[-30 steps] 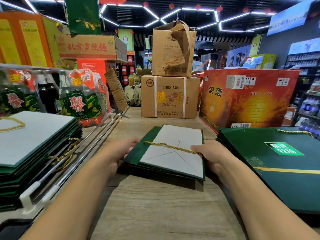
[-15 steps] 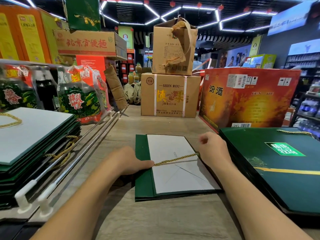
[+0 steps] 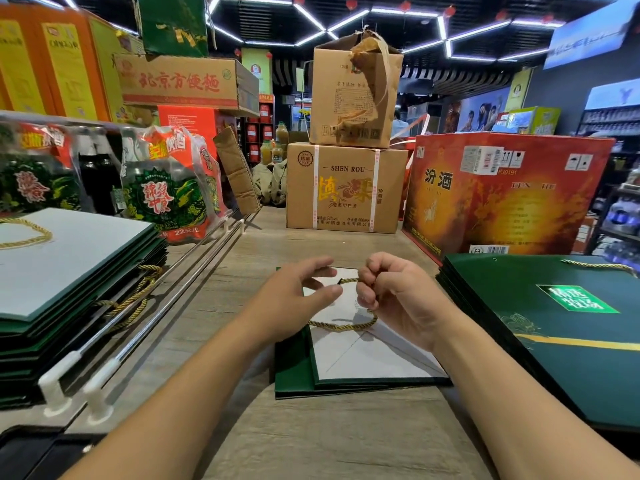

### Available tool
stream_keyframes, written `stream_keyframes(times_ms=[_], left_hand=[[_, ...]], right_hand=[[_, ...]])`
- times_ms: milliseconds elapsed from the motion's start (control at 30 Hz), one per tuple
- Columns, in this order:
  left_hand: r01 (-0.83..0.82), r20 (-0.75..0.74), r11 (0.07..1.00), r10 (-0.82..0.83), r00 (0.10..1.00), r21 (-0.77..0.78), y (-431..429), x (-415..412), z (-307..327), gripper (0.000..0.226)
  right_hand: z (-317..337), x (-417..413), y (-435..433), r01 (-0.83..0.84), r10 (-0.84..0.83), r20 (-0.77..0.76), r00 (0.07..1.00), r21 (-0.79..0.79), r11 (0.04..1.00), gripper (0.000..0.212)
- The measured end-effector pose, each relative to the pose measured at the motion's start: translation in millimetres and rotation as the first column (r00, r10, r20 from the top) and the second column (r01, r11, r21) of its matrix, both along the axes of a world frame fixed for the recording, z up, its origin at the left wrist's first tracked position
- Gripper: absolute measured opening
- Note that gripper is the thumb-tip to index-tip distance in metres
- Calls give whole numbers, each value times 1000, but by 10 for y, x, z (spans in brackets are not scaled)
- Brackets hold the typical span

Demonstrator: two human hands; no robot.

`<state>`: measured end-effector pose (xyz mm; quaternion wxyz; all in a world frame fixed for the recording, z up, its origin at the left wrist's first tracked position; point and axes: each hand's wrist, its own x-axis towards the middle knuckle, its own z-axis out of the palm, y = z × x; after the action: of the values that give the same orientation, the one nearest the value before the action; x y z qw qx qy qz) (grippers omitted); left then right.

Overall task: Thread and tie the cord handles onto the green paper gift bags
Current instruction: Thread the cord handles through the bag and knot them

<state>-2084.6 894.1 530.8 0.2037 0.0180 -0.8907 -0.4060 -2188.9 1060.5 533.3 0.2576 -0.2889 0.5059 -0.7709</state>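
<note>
So the bag [image 3: 363, 362] being worked on lies flat in the middle of the wooden counter [image 3: 311, 438], folded, pale panel facing up with green showing along its left and near edges. Both hands are over its far end.

The right hand [image 3: 398, 299] has its fingers curled in tight, clamped on the gold cord [image 3: 343, 328] near one end. A short bit of cord sticks out of that fist toward the other hand. From there the rest drops down and sweeps in a loose loop across the pale panel, ending under the left wrist, so where that end goes is hidden.

The left hand [image 3: 294, 299] is relaxed, with thumb and forefinger apart and reaching toward the stub of cord. The tips are right beside it, but honestly I can't tell if they're actually touching it.

On the right there's a stack [image 3: 571, 341] of green bags, label side up, with a cord handle on the top one. It sits just beside the working bag. On the left, a raised pile [image 3: 69, 268] of more bags lies pale side up, gold cords poking out.

Past the hands a brown box [image 3: 346, 188] and a red box [image 3: 502, 192] stand at the counter's far end.
</note>
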Motion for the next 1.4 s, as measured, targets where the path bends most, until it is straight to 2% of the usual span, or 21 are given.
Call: stream_keyframes(times_ms=[133,200,267,300,367,500,600,700,800,867,933,1100,1167,1300,1400], left_hand=[[-15,-44,997,18,999,75,-13,-28,-38,17],[-43,-76,992,52,996,116,-27,-41,-46,8],[-70,-87,993,78,993,92,-44,-49,-57,7],[-78,-88,995,84,993,68,-48,-50,-61,8],[-73,-87,996,77,993,49,-41,-46,-56,9],[-72,-55,996,74,996,46,-30,-31,-44,14],[-65,2,995,65,998,73,-42,-27,-36,19],[-78,14,984,76,997,163,-42,-24,-22,21],[-224,-5,944,232,973,242,-156,-59,-68,20],[-403,8,906,405,914,132,-310,-119,-136,20],[-508,60,861,508,859,-16,-397,-151,-171,20],[-502,245,864,495,834,-38,-375,-195,-186,19],[-503,280,864,479,832,17,-392,-214,-184,19],[-489,320,835,405,856,251,-463,-236,-161,15],[-441,340,819,323,883,366,-474,-195,-120,16]], right_hand=[[-11,50,-31,-35,35,-24,999,8,999,46],[-10,65,-35,-18,19,-43,999,25,1000,43],[-34,41,-20,91,-69,-186,980,116,989,34],[-49,24,-9,190,-122,-330,936,182,965,31],[-80,10,0,314,-122,-567,815,255,914,30],[-146,25,-53,319,-82,-676,732,234,918,18],[-155,24,-84,379,-150,-705,694,180,908,10],[-130,28,-77,416,-211,-691,692,143,898,6],[-102,24,-70,456,-285,-639,714,116,882,7],[-96,20,-65,468,-305,-607,734,127,874,7],[-102,18,-72,470,-301,-598,743,147,870,9],[-118,29,-106,475,-281,-605,745,185,860,12],[-131,29,-115,470,-276,-601,750,192,861,13],[-138,29,-150,472,-251,-625,739,214,855,13],[-128,14,-201,491,-255,-639,725,221,843,14]])
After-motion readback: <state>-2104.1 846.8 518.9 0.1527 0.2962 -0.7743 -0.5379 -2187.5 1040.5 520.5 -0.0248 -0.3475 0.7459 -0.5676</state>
